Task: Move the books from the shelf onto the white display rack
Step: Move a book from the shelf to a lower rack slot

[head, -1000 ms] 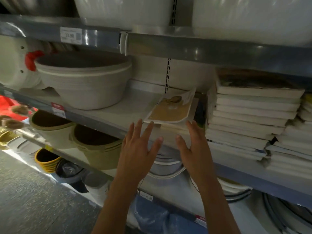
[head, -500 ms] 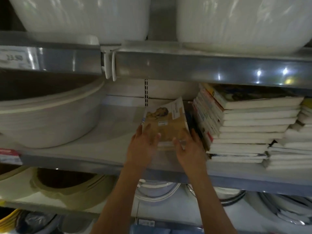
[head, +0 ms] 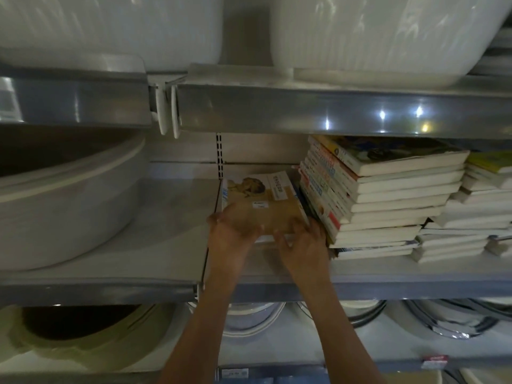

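Note:
A small pile of books with a tan-covered book (head: 266,200) on top lies on the middle shelf (head: 171,245). My left hand (head: 231,231) grips the pile's near left corner, thumb on the cover. My right hand (head: 303,241) grips the near right corner, fingers curled over the edge. Right of it stands a tall stack of books (head: 382,195), with lower stacks (head: 476,206) further right. The white display rack is out of view.
A big white basin (head: 63,200) fills the shelf's left part. The upper shelf edge (head: 304,109) hangs low over the books, with white tubs (head: 382,34) on it. Below are a beige basin (head: 83,333) and white and metal bowls (head: 443,320).
Both hands went from hovering open before the shelf to closing on the near corners of the tan book pile. The view has moved closer and rightward.

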`<state>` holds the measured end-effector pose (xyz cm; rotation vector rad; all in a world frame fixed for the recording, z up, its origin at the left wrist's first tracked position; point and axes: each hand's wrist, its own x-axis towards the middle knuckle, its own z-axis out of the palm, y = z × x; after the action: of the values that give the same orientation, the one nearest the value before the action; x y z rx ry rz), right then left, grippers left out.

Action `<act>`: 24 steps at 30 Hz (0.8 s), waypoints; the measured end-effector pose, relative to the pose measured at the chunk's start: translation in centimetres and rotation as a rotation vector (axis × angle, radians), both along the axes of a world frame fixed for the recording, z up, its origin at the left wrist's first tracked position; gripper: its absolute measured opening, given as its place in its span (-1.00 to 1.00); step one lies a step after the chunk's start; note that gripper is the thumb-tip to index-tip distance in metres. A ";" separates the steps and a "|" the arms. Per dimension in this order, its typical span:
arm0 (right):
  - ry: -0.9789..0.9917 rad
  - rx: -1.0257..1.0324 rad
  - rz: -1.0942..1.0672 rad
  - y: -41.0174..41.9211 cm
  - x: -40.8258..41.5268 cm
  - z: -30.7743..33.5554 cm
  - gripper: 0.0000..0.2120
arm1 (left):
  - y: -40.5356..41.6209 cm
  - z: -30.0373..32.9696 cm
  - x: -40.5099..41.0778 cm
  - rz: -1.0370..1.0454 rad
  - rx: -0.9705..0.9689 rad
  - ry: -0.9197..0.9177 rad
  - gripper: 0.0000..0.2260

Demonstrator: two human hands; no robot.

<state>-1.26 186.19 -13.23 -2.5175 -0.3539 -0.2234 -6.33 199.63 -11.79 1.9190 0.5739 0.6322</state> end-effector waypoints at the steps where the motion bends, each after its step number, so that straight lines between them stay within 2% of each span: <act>1: 0.001 -0.001 -0.005 0.0 -0.1 0.1 -0.50 | -0.1 -0.1 0.0 -0.018 -0.026 -0.036 -0.45; 6: -0.017 0.013 -0.016 -0.1 -1.1 -0.4 -0.49 | 0.0 -0.7 0.4 -0.084 -0.149 -0.146 -0.47; 11: -0.345 -0.020 -0.026 -0.3 -2.2 -1.7 -0.63 | 0.1 -1.9 1.3 -0.106 -0.169 -0.111 -0.35; 16: -0.450 0.077 -0.041 -1.0 -1.2 -1.7 -0.66 | 0.0 -1.5 1.5 -0.103 -0.205 -0.103 -0.46; 20: -0.558 0.183 0.013 -0.9 -1.8 -1.9 -0.67 | 0.1 -1.1 1.5 -0.105 -0.210 -0.099 -0.42; 24: -0.519 0.018 0.070 0.1 -0.3 -2.4 -0.59 | 0.2 -1.3 1.4 -0.093 -0.247 -0.126 -0.54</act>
<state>-1.56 186.24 -15.60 -2.3946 -0.6357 -0.8516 -4.89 199.86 -13.05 1.6526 0.4573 0.5892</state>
